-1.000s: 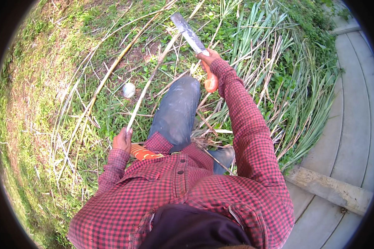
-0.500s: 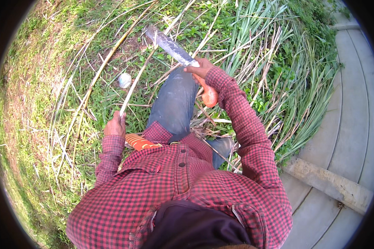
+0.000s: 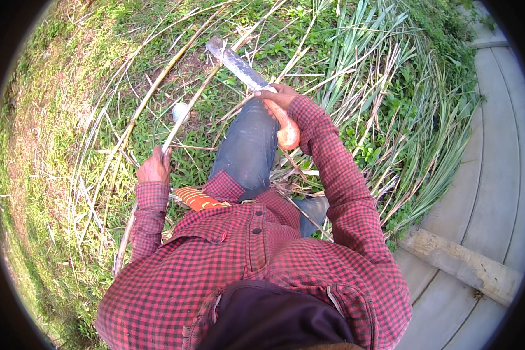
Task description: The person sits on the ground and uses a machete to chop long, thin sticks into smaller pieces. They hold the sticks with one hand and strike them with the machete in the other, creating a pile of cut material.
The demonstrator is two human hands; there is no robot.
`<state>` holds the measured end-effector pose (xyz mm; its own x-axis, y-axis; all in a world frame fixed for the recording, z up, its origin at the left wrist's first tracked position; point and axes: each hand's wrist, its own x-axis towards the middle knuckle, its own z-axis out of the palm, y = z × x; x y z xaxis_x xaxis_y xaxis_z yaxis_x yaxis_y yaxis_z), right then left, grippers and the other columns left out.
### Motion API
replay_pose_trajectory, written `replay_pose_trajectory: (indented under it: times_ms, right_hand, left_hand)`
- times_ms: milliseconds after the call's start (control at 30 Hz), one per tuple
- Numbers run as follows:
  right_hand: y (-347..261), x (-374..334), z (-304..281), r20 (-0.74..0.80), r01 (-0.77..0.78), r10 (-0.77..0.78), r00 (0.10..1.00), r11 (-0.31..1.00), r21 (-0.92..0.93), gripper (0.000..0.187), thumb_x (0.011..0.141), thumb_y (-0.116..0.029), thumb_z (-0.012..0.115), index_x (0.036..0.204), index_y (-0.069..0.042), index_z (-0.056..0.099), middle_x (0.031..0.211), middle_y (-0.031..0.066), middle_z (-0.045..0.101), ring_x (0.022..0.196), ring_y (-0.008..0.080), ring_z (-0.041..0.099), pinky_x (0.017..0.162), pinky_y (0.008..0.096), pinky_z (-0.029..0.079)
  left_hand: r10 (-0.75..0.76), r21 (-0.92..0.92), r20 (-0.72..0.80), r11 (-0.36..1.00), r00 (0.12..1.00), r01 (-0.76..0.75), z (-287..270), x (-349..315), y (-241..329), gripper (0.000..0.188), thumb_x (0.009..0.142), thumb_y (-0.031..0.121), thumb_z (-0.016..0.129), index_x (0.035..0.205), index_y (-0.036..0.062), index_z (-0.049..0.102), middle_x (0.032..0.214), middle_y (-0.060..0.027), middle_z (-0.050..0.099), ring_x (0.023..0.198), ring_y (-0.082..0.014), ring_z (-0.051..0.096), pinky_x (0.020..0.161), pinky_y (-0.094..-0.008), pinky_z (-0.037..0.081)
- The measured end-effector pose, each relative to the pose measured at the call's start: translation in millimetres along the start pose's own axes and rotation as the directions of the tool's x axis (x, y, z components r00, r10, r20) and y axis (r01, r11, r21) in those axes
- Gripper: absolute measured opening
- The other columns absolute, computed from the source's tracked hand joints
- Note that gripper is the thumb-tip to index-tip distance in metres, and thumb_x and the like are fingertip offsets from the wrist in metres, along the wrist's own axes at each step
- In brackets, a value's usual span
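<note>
My left hand (image 3: pixel 154 165) is closed around a long pale stalk (image 3: pixel 184 119) in front of my left side. The stalk slants up to the far right, and its near end emerges beside my left forearm. In my right hand (image 3: pixel 279 96) is a machete with a worn grey blade (image 3: pixel 239 65) and a curved orange handle (image 3: pixel 288 133). My fingers wrap the top of the handle near the base of the blade. The blade points to the far left, its outer part crossing the stalk; whether they touch I cannot tell.
A whitish round object (image 3: pixel 180 111) lies in the grass beside the stalk. Long dry stalks (image 3: pixel 135 119) lie to the left. Cut green leaves (image 3: pixel 426 146) are heaped at the right, next to grey concrete slabs (image 3: pixel 490 169). An orange patterned sheath (image 3: pixel 199 199) shows at my waist.
My left hand has shifted slightly left and nearer, and the stalk's near end now shows beside my forearm. The machete has stayed nearly in place, its handle turned a little.
</note>
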<state>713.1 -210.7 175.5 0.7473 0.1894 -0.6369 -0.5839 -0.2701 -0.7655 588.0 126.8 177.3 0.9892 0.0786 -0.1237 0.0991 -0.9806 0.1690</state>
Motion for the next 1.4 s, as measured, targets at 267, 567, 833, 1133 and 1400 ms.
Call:
replay_pose_trajectory:
  times_ms: [267, 567, 833, 1133, 1400]
  right_hand:
    - [-25, -2, 41, -0.014, 0.287, -0.306, 0.952, 0.875, 0.389, 0.035, 0.07, -0.013, 0.067, 0.095, 0.0, 0.047, 0.061, 0.0049, 0.052, 0.045, 0.0144, 0.052, 0.04, 0.0286, 0.044]
    - [-60, -20, 47, 0.06, 0.387, -0.423, 0.904, 0.871, 0.302, 0.033, 0.073, -0.01, 0.065, 0.098, -0.001, 0.046, 0.061, 0.0043, 0.051, 0.045, 0.0121, 0.05, 0.041, 0.0245, 0.042]
    - [-36, -20, 79, 0.045, 0.366, -0.425, 0.904, 0.824, 0.433, 0.04, 0.071, -0.01, 0.066, 0.103, 0.002, 0.045, 0.059, 0.0048, 0.052, 0.043, 0.0128, 0.05, 0.039, 0.0261, 0.042]
    - [12, -42, 92, -0.195, 0.418, -0.372, 0.908, 0.844, 0.335, 0.051, 0.068, -0.009, 0.064, 0.113, 0.002, 0.042, 0.071, 0.0084, 0.057, 0.048, 0.0153, 0.054, 0.044, 0.0268, 0.045]
    - [-39, -78, 41, -0.258, 0.83, -0.915, 0.312, 0.394, -0.394, 0.067, 0.07, -0.01, 0.057, 0.131, -0.009, 0.028, 0.081, 0.0144, 0.058, 0.065, 0.0275, 0.06, 0.061, 0.0345, 0.048]
  left_hand:
    - [0.338, 0.342, -0.342, 0.914, 0.877, -0.219, -109, 45, -19, 0.021, 0.087, 0.032, 0.047, 0.083, 0.0123, 0.045, 0.056, -0.0075, 0.056, 0.043, -0.0206, 0.054, 0.035, -0.0343, 0.04]
    - [0.596, 0.701, -0.713, 0.602, 0.368, 0.383, -292, 90, 9, 0.023, 0.08, 0.029, 0.059, 0.102, 0.0268, 0.057, 0.103, 0.005, 0.055, 0.104, -0.0097, 0.048, 0.1, -0.036, 0.019]
    - [-0.555, 0.175, -0.704, 0.468, -0.442, -0.866, -329, 137, -34, 0.111, 0.06, 0.033, 0.078, 0.133, 0.015, -0.003, 0.128, -0.0213, 0.02, 0.116, -0.0335, 0.033, 0.082, -0.0508, 0.049]
    - [-0.735, 0.047, -0.671, 0.085, -0.095, -0.995, -291, 98, 72, 0.049, 0.086, 0.058, 0.029, 0.082, 0.0104, 0.043, 0.052, 0.0011, 0.033, 0.038, -0.0083, 0.028, 0.033, -0.0191, 0.024]
    - [-0.655, 0.139, -0.743, 0.05, -0.138, -0.989, -270, 73, 83, 0.061, 0.078, 0.07, 0.022, 0.063, 0.013, 0.038, 0.048, 0.0028, 0.026, 0.039, -0.0073, 0.018, 0.035, -0.0201, 0.014]
